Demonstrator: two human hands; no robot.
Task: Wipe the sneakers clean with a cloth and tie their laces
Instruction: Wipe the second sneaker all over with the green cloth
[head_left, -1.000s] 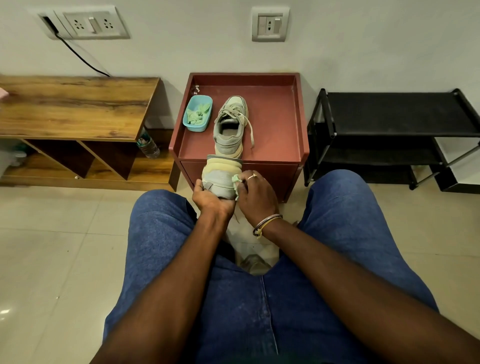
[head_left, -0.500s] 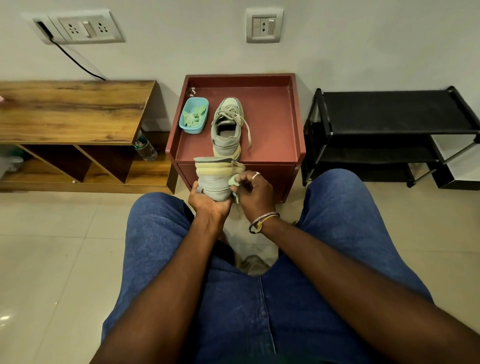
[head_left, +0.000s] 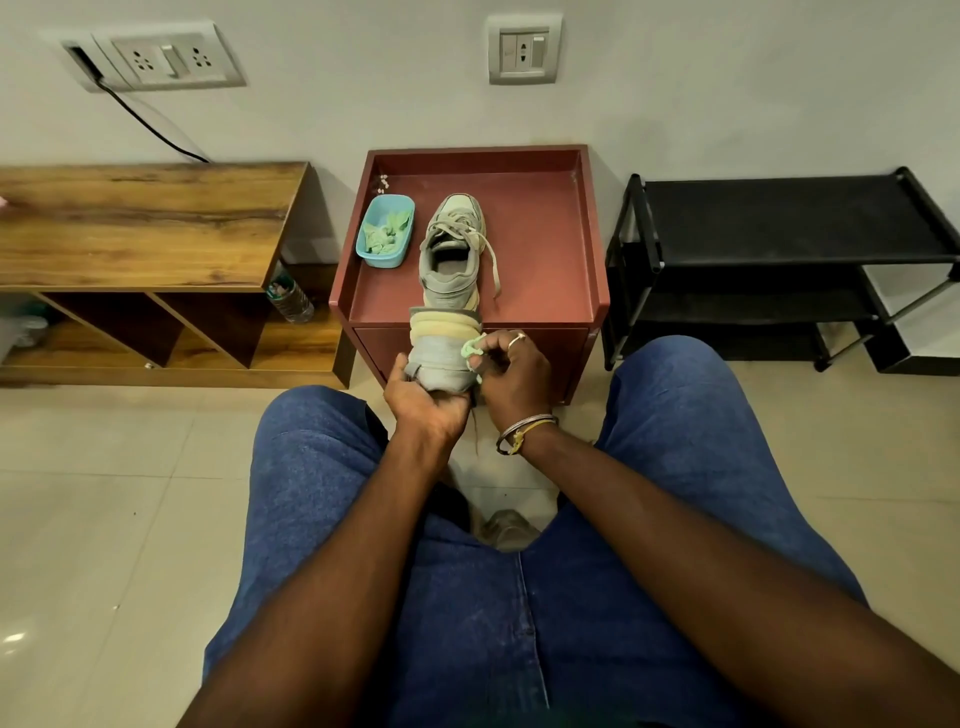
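One sneaker (head_left: 441, 358) is up in the person's hands, just in front of the red cabinet (head_left: 592, 234). The other sneaker (head_left: 453, 260) sits on the cabinet top beside a blue tub (head_left: 374, 254) of green rags, its laces (head_left: 491, 265) trailing loose. The left hand (head_left: 426, 402) is wrapped round the lower end of the held shoe. The right hand (head_left: 514, 374) pinches a small green cloth (head_left: 474, 347) against its right side. Since a second ago little has moved: the cloth has crept only slightly up that same edge, and both grips are unchanged. By my reckoning the wiping is still on this first shoe, with the tying not yet begun.
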